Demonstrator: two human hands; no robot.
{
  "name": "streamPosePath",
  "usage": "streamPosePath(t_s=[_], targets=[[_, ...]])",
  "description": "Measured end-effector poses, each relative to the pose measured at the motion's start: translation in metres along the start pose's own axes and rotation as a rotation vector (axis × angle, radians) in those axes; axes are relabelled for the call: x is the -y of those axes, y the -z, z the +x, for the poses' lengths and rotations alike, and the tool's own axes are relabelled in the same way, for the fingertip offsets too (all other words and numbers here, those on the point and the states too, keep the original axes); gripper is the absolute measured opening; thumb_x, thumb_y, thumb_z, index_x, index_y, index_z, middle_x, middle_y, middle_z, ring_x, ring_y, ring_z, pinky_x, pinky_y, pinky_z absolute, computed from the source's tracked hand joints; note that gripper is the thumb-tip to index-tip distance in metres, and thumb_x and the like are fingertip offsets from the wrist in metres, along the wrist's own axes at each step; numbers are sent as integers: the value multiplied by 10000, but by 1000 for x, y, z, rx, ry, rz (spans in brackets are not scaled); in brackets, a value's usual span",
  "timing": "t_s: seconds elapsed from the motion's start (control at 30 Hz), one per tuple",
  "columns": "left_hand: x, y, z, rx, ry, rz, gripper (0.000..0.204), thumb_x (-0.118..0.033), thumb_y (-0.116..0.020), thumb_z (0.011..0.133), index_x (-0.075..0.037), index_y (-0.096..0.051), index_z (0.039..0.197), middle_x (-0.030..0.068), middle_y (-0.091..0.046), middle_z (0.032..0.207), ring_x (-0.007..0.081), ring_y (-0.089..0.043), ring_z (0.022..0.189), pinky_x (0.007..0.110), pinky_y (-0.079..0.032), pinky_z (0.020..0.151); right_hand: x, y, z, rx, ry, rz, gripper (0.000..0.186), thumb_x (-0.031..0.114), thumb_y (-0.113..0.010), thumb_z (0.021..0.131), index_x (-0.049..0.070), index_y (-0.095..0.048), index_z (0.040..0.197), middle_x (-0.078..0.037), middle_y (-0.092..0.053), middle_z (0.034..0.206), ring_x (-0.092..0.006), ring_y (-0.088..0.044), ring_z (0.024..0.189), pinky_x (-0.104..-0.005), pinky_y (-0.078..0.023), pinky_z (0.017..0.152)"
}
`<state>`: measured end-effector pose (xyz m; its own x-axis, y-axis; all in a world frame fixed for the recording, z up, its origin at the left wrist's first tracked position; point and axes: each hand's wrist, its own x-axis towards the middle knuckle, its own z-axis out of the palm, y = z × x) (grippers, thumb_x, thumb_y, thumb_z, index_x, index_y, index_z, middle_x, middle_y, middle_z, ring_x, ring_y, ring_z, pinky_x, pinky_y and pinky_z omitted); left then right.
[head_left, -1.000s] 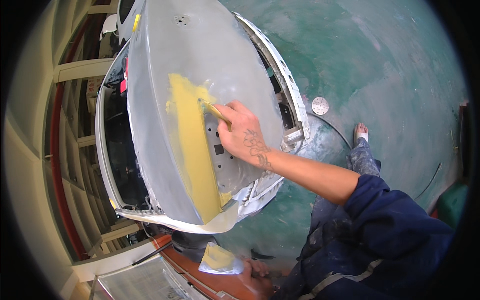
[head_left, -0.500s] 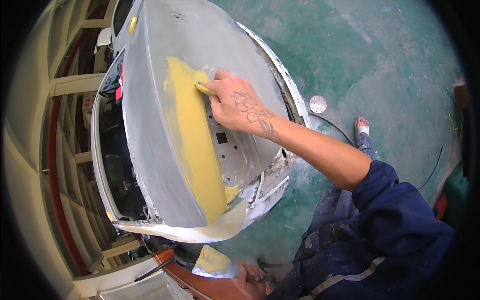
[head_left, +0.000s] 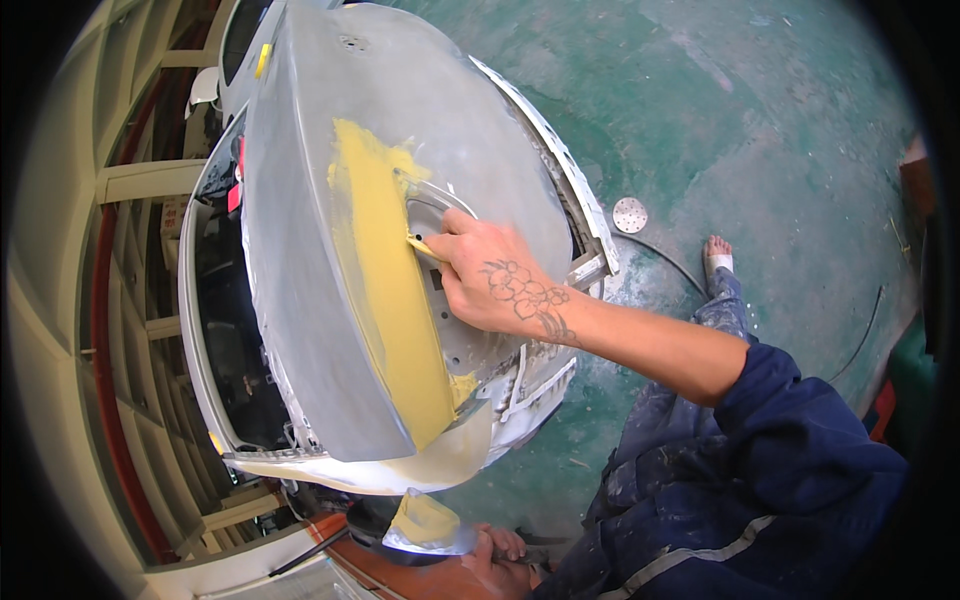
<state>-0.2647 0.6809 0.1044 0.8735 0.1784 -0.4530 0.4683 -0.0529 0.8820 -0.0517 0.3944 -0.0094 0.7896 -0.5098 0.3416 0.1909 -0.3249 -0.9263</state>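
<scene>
My right hand [head_left: 495, 275], tattooed on the back, pinches a small yellow spreader [head_left: 428, 248]. Its edge rests at the border of a long strip of yellow body filler [head_left: 385, 270] on the grey car trunk lid [head_left: 300, 250]. Beside the strip lies a recessed area with holes [head_left: 450, 335], partly hidden by my hand. At the bottom, my left hand [head_left: 495, 560] is closed on a broad putty knife; yellow filler [head_left: 425, 520] covers much of its metal blade [head_left: 400, 540].
The car's rear window [head_left: 235, 330] is on the left, near a beige frame with a red pipe [head_left: 110, 400]. A perforated round disc [head_left: 630, 215] and a dark hose [head_left: 670, 258] lie on the green floor [head_left: 780, 150]. My foot [head_left: 718, 252] stands close by.
My right hand has moved with the spreader down along the filler's edge, toward me. The recess's curved upper rim now shows. My left hand stays low with the putty knife.
</scene>
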Motion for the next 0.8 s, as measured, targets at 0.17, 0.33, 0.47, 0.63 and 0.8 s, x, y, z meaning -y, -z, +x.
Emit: streamPosePath(t_s=[0.17,0.33,0.47,0.63,0.8], targets=[[1,9,0,64,30,7,181,-238,-646,990,-82,-558,1013,16,-479,736,158,-447,615,312,-393,581,7,-2,-23,-1,43,5,158,-10,-569,812,-34,-655,943,-186,-586,938,-393,-623,840,-496,-502,706],[1,5,-4,-14,47,60,209,-263,-659,983,-88,-546,981,14,-476,732,159,-442,621,320,-392,604,17,-4,-48,67,55,-8,161,-9,-592,786,-39,-636,937,-177,-560,922,-376,-625,826,-479,-517,694],[6,12,-2,-8,41,82,204,-249,-657,980,-86,-536,961,16,-474,719,157,-435,611,323,-390,595,27,-3,-70,135,48,-39,205,-7,-608,767,-28,-628,970,-155,-556,952,-350,-624,838,-463,-528,683],[6,6,-3,53,-26,54,173,-211,-648,974,-72,-546,970,21,-475,703,159,-436,581,314,-380,556,39,5,-95,246,82,-110,294,-10,-629,739,4,-634,1033,-123,-553,974,-319,-615,841,-433,-538,680],[13,20,1,80,-4,-9,156,-192,-641,975,-61,-575,1029,21,-484,700,157,-440,572,312,-380,544,38,26,-96,241,89,-127,201,7,-648,738,5,-649,939,-131,-555,984,-317,-603,943,-440,-556,720]])
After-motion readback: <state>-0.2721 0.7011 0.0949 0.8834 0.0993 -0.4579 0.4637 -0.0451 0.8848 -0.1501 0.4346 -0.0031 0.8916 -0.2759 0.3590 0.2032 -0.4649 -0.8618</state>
